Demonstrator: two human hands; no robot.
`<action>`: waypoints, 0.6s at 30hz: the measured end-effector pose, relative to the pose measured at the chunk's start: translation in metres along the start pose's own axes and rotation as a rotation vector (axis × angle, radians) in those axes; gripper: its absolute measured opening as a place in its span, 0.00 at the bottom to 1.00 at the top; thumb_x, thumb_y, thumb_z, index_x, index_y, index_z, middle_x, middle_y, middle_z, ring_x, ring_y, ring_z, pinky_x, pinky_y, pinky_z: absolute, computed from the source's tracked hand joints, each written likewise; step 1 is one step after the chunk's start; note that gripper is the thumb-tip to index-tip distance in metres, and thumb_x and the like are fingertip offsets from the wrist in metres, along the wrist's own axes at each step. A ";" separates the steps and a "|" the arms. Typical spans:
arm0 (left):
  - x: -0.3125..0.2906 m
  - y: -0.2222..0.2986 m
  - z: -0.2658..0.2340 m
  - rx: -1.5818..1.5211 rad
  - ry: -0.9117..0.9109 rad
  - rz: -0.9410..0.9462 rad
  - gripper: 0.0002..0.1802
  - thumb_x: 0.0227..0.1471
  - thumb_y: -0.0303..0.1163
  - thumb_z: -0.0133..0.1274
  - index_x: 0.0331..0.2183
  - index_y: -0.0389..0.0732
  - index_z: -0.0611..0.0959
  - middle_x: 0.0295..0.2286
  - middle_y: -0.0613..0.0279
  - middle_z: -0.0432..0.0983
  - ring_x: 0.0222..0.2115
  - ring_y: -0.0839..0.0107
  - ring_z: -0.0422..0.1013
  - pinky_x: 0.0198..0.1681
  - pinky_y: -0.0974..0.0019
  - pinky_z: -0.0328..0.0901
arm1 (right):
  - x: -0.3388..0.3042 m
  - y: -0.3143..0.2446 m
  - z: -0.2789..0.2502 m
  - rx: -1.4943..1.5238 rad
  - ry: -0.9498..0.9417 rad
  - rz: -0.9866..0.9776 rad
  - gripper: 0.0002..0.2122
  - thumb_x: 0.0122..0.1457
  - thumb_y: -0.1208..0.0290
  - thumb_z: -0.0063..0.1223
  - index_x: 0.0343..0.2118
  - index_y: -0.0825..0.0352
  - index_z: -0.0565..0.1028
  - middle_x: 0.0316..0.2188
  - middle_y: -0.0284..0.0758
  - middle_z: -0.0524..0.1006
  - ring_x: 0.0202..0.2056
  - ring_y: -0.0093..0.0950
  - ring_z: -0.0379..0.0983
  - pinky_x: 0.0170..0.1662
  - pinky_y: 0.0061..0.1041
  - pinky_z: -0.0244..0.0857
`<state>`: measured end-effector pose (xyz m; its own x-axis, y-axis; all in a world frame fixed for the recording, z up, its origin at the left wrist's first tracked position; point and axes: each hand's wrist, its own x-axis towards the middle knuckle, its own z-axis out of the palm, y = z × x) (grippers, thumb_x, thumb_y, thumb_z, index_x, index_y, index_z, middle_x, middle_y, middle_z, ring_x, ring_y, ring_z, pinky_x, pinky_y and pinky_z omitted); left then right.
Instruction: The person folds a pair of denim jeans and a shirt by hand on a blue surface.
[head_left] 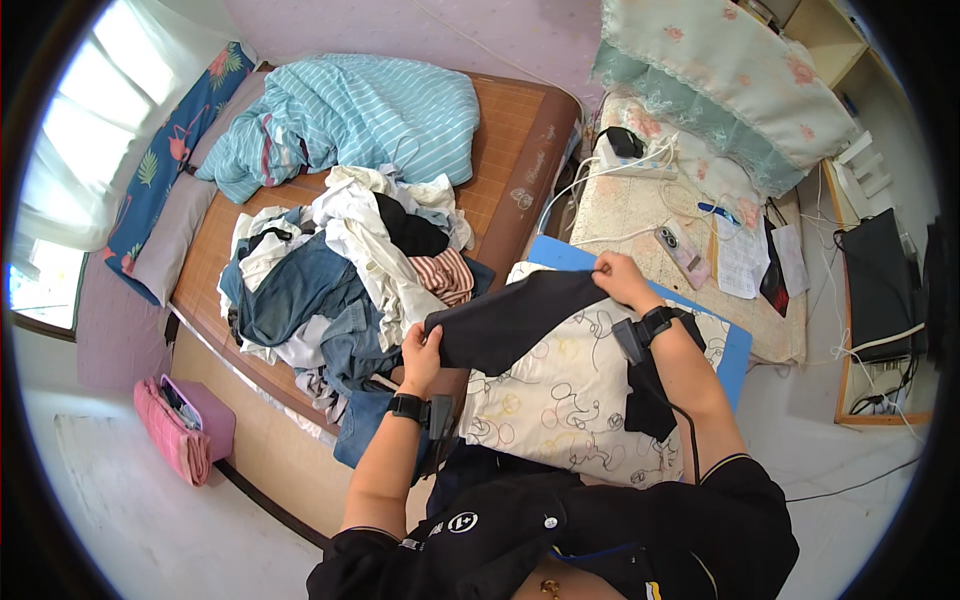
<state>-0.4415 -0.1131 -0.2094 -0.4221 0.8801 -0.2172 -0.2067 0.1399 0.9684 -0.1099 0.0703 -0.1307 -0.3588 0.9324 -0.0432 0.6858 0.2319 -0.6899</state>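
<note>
A piece of black cloth is stretched between my two hands, over a white table cover with looping scribble patterns. My left hand pinches its left end, close to the clothes pile. At the upper right end, my right hand grips the cloth near the table's far edge. More black fabric lies on the cover beside and under my right forearm; whether it belongs to the same garment I cannot tell. The garment's kind does not show clearly.
A heap of clothes and a striped blue quilt lie on the bed at left. A blue board edge borders the cover. At right, a phone, papers and cables rest on a padded surface. A pink bin stands lower left.
</note>
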 end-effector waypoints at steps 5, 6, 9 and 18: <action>0.016 -0.021 0.010 -0.100 0.073 -0.135 0.08 0.47 0.24 0.50 0.32 0.32 0.73 0.28 0.60 0.73 0.28 0.75 0.68 0.34 0.74 0.62 | 0.005 0.013 0.013 -0.089 0.121 0.062 0.06 0.46 0.74 0.53 0.26 0.70 0.70 0.23 0.41 0.73 0.27 0.38 0.70 0.31 0.29 0.64; 0.018 -0.030 0.009 -0.054 0.127 -0.259 0.14 0.46 0.26 0.52 0.37 0.31 0.71 0.30 0.58 0.73 0.29 0.71 0.70 0.32 0.70 0.64 | 0.002 0.015 0.017 -0.193 0.215 0.011 0.06 0.46 0.74 0.52 0.26 0.70 0.70 0.24 0.41 0.72 0.28 0.39 0.69 0.32 0.30 0.64; 0.030 -0.060 -0.029 -0.327 -0.059 -0.753 0.22 0.45 0.28 0.54 0.42 0.30 0.68 0.32 0.56 0.73 0.29 0.69 0.70 0.29 0.66 0.66 | -0.009 -0.005 0.028 -0.195 0.229 -0.072 0.06 0.47 0.74 0.52 0.27 0.70 0.70 0.26 0.41 0.71 0.28 0.39 0.69 0.32 0.31 0.63; 0.002 0.012 0.010 0.128 -0.012 0.134 0.16 0.47 0.17 0.43 0.42 0.34 0.69 0.35 0.59 0.72 0.27 0.77 0.67 0.30 0.77 0.62 | -0.071 -0.024 0.032 0.476 -0.086 0.216 0.04 0.51 0.74 0.50 0.28 0.69 0.71 0.21 0.30 0.72 0.21 0.18 0.67 0.25 0.17 0.63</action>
<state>-0.4358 -0.1055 -0.1973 -0.4273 0.9002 -0.0843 -0.0352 0.0766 0.9964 -0.1208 -0.0102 -0.1339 -0.3055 0.9143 -0.2659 0.3934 -0.1331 -0.9097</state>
